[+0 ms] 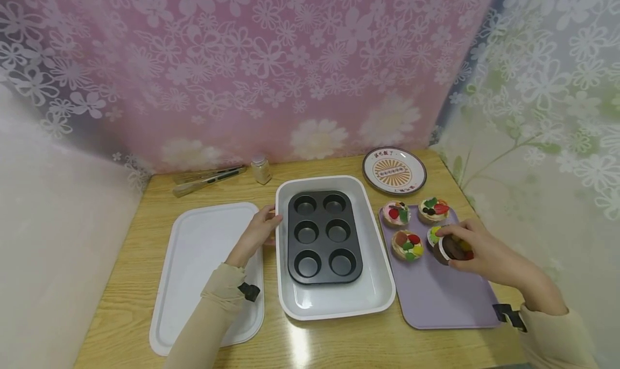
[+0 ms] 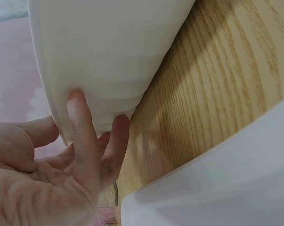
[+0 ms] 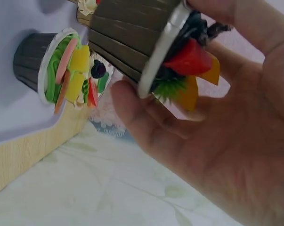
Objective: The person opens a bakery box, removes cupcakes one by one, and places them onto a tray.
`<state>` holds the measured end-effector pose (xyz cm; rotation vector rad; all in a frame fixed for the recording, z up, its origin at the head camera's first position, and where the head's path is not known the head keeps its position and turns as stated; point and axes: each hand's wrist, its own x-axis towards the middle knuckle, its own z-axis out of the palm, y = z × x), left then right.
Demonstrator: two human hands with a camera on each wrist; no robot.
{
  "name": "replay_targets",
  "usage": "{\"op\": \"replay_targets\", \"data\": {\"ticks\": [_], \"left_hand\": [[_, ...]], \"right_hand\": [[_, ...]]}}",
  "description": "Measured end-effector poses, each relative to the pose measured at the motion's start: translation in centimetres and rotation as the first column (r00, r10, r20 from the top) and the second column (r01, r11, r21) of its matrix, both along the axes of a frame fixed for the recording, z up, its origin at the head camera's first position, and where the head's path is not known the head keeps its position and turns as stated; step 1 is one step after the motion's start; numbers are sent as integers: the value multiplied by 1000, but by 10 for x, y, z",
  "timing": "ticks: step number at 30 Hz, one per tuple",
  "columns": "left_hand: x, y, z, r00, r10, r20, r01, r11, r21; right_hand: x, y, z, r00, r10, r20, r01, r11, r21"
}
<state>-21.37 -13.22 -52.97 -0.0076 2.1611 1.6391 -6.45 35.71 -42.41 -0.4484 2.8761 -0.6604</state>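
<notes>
In the head view my right hand (image 1: pixel 477 253) holds a toy cupcake (image 1: pixel 445 250) by its sides above the purple tray (image 1: pixel 436 304). The cupcake is tipped sideways; in the right wrist view its brown cup (image 3: pixel 132 35) points away from the palm, its red, orange and dark toppings toward it. Just beyond it, a green-topped cupcake (image 3: pixel 31 61) stands on the tray. My left hand (image 1: pixel 256 232) grips the left side of a deep white pan (image 1: pixel 339 302), with fingers (image 2: pixel 83 122) against the outer wall and the thumb at the rim. A black muffin tin (image 1: pixel 322 237) with several bare cups lies inside.
More cupcakes (image 1: pixel 408 245) stand on the purple tray. Behind it lies a round patterned plate (image 1: pixel 394 170). A flat white tray (image 1: pixel 203 277) lies at left, with tongs (image 1: pixel 208 181), a whisk and a small jar (image 1: pixel 261 170) at the back. Walls enclose the table.
</notes>
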Motion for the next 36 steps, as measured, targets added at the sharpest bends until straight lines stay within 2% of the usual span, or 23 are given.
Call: {"op": "replay_targets", "data": {"ticks": [5, 11, 30, 36], "left_hand": [[0, -1, 0, 1000, -6, -10, 6, 1000, 8], [0, 0, -1, 1000, -4, -1, 4, 1000, 14], [0, -1, -2, 1000, -5, -1, 5, 1000, 10], [-1, -1, -3, 1000, -7, -7, 7, 1000, 13]], "right_hand": [[8, -1, -6, 999, 20, 30, -21, 999, 42], [13, 1, -16, 997, -10, 83, 3, 996, 87], [20, 10, -54, 987, -114, 114, 93, 981, 173], [20, 8, -60, 985, -144, 90, 125, 973, 192]]}}
